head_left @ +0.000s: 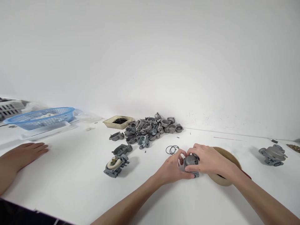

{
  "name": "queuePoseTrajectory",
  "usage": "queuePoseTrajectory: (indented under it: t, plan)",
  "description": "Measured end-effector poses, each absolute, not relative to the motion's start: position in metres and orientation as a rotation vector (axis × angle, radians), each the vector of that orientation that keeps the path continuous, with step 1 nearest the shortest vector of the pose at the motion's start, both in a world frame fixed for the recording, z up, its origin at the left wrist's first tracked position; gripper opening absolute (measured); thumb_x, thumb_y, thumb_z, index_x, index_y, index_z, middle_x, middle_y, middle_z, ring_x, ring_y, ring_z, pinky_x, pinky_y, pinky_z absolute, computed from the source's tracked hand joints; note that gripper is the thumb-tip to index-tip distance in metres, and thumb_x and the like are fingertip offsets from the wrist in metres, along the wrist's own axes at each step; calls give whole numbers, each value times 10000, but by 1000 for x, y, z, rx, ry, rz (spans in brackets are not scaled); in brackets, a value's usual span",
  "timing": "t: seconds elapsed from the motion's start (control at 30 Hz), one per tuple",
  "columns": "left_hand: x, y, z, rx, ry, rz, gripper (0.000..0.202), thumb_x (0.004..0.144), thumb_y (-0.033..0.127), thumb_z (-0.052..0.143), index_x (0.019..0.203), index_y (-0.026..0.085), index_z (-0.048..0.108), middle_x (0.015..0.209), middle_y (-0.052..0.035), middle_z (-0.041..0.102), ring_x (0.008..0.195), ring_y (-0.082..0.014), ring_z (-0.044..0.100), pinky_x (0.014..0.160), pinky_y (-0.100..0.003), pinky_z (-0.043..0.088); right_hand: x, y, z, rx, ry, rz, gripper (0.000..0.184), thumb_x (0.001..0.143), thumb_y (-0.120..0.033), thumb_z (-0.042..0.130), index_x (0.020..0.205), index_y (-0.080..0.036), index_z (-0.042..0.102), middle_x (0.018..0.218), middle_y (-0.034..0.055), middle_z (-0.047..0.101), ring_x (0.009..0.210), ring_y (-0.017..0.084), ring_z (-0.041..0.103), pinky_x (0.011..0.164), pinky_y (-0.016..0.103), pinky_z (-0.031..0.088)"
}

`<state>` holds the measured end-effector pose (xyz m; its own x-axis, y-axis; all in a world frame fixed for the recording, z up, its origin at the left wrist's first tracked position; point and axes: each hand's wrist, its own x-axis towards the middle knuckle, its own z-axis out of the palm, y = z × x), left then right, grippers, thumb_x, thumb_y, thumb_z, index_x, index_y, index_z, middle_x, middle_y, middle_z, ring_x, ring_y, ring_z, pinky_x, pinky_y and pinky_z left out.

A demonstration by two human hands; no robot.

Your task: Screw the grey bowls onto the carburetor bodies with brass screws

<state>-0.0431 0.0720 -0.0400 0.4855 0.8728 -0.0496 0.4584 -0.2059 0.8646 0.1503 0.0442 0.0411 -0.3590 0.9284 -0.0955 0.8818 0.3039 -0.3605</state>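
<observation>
Lots of white table point(72, 181) on the left, from the near edge at the bottom corner up to the wall point(150, 62). Some room on the right too, between a tan bowl point(231, 157) and a gray machine part point(273, 154). Less room past the hands: black rings point(172, 150) close by, then a big heap of gray metal cups point(150, 128) near the wall, beside a cream tray point(111, 125). At far left, a blue basket point(58, 118) and another person's flat hand point(27, 154), cut off at the arm.

Partly hidden behind the right wrist: the bowl, with its inside hard to see. Cut off at the right side: some small gold bits point(294, 147).

Right of the middle, low down: one gray metal piece point(191, 160), held between the left hand point(172, 168) and right hand point(206, 159). Fingers of both curled around it, gripping from two sides. Dark gray on top, round and smooth like a little dome; paler and bluer below. Sides mostly covered by fingers. Cannot tell about touching the table.
</observation>
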Motion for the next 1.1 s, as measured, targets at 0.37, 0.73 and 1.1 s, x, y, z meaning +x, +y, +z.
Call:
queuePoseTrajectory:
  t: [0.37,0.73,1.1]
  plan:
    - [-42,71,-48,2020,937,768,556,752,355,832,1255,312,599,1297,-31,694,1206,-305,615,920,-412,517,238,43,78,-1840,-2074,345,445,929,-565,612,1235,-263,725,1149,96,764,946,256,728,745,348,575]
    - [-44,70,-43,2104,1005,724,517,742,366,800,1206,303,582,1229,-42,695,1075,-288,640,819,-372,506,284,-6,9,-1712,-2124,57,373,1028,-482,521,770,-235,627,662,18,661,643,183,614,642,337,479]
    - [-40,66,-49,2176,1036,750,472,730,382,795,1124,294,551,1040,-10,724,914,-272,680,798,-376,514,263,7,-29,-1497,-2317,-616,291,974,-85,516,941,-209,777,904,81,691,792,198,625,688,331,517]
